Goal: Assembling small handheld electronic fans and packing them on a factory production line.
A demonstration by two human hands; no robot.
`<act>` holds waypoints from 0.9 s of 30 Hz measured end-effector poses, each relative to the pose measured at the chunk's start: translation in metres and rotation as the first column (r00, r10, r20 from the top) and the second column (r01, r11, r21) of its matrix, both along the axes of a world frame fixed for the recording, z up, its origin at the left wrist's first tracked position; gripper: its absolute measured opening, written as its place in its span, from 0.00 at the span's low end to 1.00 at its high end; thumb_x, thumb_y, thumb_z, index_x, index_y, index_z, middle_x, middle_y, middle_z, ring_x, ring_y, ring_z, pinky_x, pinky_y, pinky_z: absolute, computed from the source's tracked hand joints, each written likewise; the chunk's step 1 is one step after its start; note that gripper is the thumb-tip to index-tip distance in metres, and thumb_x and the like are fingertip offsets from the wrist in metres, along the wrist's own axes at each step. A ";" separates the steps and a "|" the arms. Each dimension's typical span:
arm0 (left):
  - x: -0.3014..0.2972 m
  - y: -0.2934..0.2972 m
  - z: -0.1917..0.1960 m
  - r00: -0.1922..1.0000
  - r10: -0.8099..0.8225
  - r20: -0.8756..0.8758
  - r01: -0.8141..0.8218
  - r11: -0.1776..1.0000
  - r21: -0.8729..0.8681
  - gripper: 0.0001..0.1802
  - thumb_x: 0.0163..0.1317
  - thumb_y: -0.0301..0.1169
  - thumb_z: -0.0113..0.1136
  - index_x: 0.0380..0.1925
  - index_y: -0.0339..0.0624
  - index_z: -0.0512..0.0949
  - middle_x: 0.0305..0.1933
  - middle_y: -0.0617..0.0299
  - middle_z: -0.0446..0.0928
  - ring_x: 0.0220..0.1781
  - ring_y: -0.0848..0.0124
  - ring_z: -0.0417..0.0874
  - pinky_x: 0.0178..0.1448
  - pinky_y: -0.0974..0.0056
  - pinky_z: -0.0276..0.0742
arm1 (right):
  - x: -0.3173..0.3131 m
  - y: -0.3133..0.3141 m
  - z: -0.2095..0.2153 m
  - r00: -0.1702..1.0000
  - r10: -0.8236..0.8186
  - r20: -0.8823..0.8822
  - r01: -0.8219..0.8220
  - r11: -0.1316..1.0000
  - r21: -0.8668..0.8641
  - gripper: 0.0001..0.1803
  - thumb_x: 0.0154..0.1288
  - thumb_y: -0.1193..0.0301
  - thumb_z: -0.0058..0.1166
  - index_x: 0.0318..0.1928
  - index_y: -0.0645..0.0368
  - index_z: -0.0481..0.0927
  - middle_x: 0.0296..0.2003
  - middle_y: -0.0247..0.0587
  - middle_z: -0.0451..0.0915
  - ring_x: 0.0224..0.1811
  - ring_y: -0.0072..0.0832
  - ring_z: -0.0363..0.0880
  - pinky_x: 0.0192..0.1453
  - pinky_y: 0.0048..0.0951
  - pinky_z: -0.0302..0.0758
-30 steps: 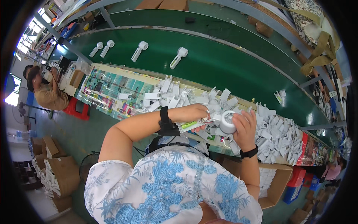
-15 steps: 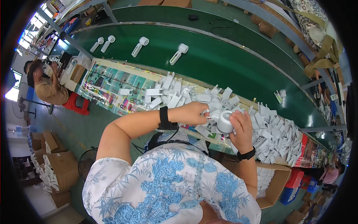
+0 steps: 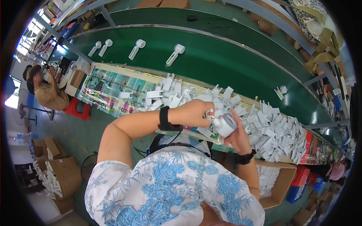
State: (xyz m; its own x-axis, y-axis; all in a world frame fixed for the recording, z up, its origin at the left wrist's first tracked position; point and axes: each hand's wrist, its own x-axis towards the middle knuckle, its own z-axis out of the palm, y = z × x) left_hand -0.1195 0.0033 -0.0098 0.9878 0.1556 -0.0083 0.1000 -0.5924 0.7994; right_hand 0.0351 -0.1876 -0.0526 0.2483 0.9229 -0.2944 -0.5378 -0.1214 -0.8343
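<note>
My right hand [image 3: 236, 132] grips a white round plastic part [image 3: 225, 125] just above the workbench edge. My left hand [image 3: 194, 113] is closed on a small white clip piece [image 3: 209, 114] and presses it against the round part. Both wrists wear black bands. Beneath and around my hands lies a heap of white plastic clip pieces [image 3: 271, 130] spread along the bench. On the green conveyor belt [image 3: 211, 64] beyond, several white handle-shaped units [image 3: 174, 54] lie spaced in a row.
Colourful printed sheets [image 3: 109, 88] cover the bench at left. An open cardboard box [image 3: 279, 180] stands by my right side. Another person [image 3: 47, 94] sits at far left beside a red stool [image 3: 77, 108]. Stacked cartons [image 3: 56, 173] stand on the floor at lower left.
My hands stayed together over the bench, shifting slightly; the round part has tilted in my right hand while my left hand keeps working a small piece against it.
</note>
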 end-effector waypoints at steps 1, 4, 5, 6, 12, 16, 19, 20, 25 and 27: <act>0.001 0.001 -0.001 0.996 0.009 -0.092 -0.032 0.967 -0.252 0.12 0.46 0.26 0.53 0.34 0.38 0.70 0.21 0.56 0.76 0.19 0.66 0.77 0.24 0.65 0.71 | -0.007 -0.001 -0.007 0.986 0.065 -0.154 -0.054 0.996 0.073 0.34 0.66 0.59 0.39 0.68 0.48 0.41 0.55 0.46 0.65 0.37 0.34 0.78 0.26 0.25 0.77; 0.003 0.000 -0.005 0.981 -0.035 -0.193 -0.102 0.749 -0.655 0.12 0.47 0.23 0.51 0.34 0.36 0.70 0.22 0.60 0.75 0.19 0.75 0.76 0.23 0.70 0.70 | -0.024 0.005 -0.009 0.952 0.147 -0.269 -0.135 0.989 0.062 0.41 0.61 0.61 0.49 0.67 0.49 0.39 0.57 0.46 0.64 0.44 0.34 0.76 0.36 0.28 0.78; 0.004 -0.001 -0.006 0.978 -0.067 -0.196 -0.120 0.590 -0.798 0.11 0.47 0.23 0.51 0.34 0.35 0.70 0.21 0.62 0.75 0.20 0.78 0.75 0.23 0.71 0.70 | -0.033 0.006 -0.022 0.992 0.001 0.123 -0.017 0.991 0.133 0.43 0.56 0.67 0.55 0.66 0.50 0.43 0.57 0.45 0.64 0.47 0.33 0.74 0.42 0.29 0.76; 0.004 -0.001 -0.006 0.978 -0.066 -0.196 -0.120 0.591 -0.798 0.11 0.47 0.23 0.51 0.34 0.35 0.70 0.21 0.62 0.75 0.20 0.78 0.75 0.23 0.71 0.70 | -0.039 0.008 -0.027 0.859 -0.175 0.481 0.063 0.969 0.239 0.46 0.50 0.73 0.61 0.65 0.51 0.46 0.57 0.45 0.63 0.51 0.32 0.71 0.49 0.30 0.74; 0.002 -0.002 0.003 0.962 -0.042 -0.268 -0.082 0.898 -0.433 0.13 0.47 0.26 0.53 0.35 0.34 0.69 0.20 0.57 0.75 0.20 0.71 0.76 0.25 0.66 0.71 | -0.006 -0.007 -0.004 0.600 -0.324 0.732 0.102 0.938 0.332 0.41 0.41 0.78 0.66 0.58 0.59 0.60 0.51 0.44 0.67 0.53 0.35 0.69 0.55 0.33 0.68; 0.000 -0.014 -0.011 0.978 -0.075 -0.197 0.078 0.997 0.008 0.16 0.45 0.31 0.55 0.33 0.30 0.69 0.25 0.46 0.76 0.28 0.52 0.78 0.33 0.55 0.73 | 0.004 0.001 0.048 0.308 0.003 0.951 -0.227 0.971 0.070 0.36 0.41 0.74 0.64 0.56 0.59 0.68 0.49 0.48 0.68 0.52 0.41 0.68 0.56 0.33 0.65; 0.000 -0.018 -0.013 0.981 -0.088 -0.172 0.106 0.990 0.096 0.16 0.45 0.30 0.55 0.32 0.30 0.68 0.26 0.44 0.75 0.31 0.48 0.77 0.36 0.53 0.73 | 0.002 0.003 0.055 0.278 0.124 0.953 -0.305 0.952 -0.035 0.36 0.45 0.73 0.63 0.59 0.54 0.66 0.51 0.47 0.67 0.52 0.39 0.68 0.53 0.32 0.68; 0.000 -0.019 -0.013 0.983 -0.099 -0.152 0.119 0.984 0.133 0.16 0.45 0.29 0.55 0.32 0.30 0.68 0.26 0.44 0.75 0.31 0.48 0.78 0.36 0.52 0.73 | 0.001 0.004 0.055 0.286 0.133 0.949 -0.309 0.950 -0.040 0.36 0.46 0.73 0.62 0.59 0.53 0.65 0.51 0.47 0.66 0.52 0.40 0.68 0.54 0.32 0.68; -0.002 -0.021 -0.017 0.986 -0.122 -0.115 0.143 0.972 0.189 0.15 0.44 0.29 0.54 0.32 0.32 0.66 0.25 0.44 0.74 0.28 0.47 0.77 0.34 0.51 0.72 | 0.000 0.007 0.054 0.307 0.142 0.941 -0.310 0.950 -0.042 0.36 0.49 0.72 0.60 0.60 0.53 0.64 0.51 0.47 0.66 0.53 0.40 0.68 0.54 0.31 0.67; -0.003 -0.021 -0.017 0.985 -0.142 -0.103 0.161 0.964 0.210 0.15 0.44 0.28 0.54 0.32 0.32 0.66 0.25 0.44 0.74 0.28 0.47 0.77 0.34 0.51 0.72 | 0.003 0.007 0.053 0.345 0.171 0.923 -0.310 0.949 -0.060 0.36 0.50 0.71 0.60 0.61 0.52 0.63 0.51 0.47 0.65 0.53 0.40 0.67 0.54 0.31 0.67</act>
